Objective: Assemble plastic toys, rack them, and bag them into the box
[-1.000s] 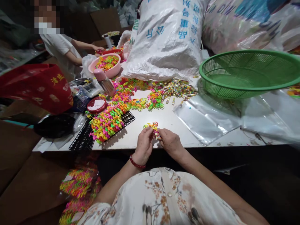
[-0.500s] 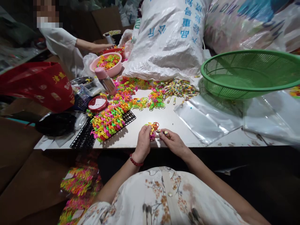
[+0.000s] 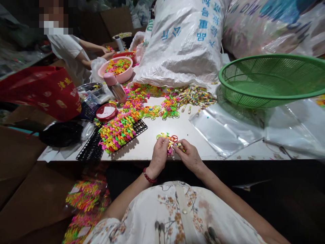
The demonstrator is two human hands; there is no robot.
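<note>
My left hand point(image 3: 159, 154) is closed around a small bunch of bright plastic toy bicycles point(image 3: 169, 138) at the near edge of the white table point(image 3: 177, 130). My right hand point(image 3: 189, 156) pinches a small wrapped candy tube point(image 3: 179, 146) against that bunch. The two hands touch each other. A black rack point(image 3: 122, 134) loaded with several more coloured toys lies to the left. Loose toy bicycles point(image 3: 152, 110) and candy tubes point(image 3: 195, 95) are heaped farther back.
A green mesh basket point(image 3: 271, 79) stands at the right over clear plastic bags point(image 3: 228, 127). Large white sacks point(image 3: 182, 40) fill the back. A pink bowl point(image 3: 118, 69), a pink-capped bottle point(image 3: 114, 88) and a red bag point(image 3: 43, 89) are at left. Another person point(image 3: 68, 51) works at the far left.
My hands have shifted slightly right and nearer the table edge. The right hand now presses the candy tube into the toy bunch. The other person's hands have moved above the pink bowl.
</note>
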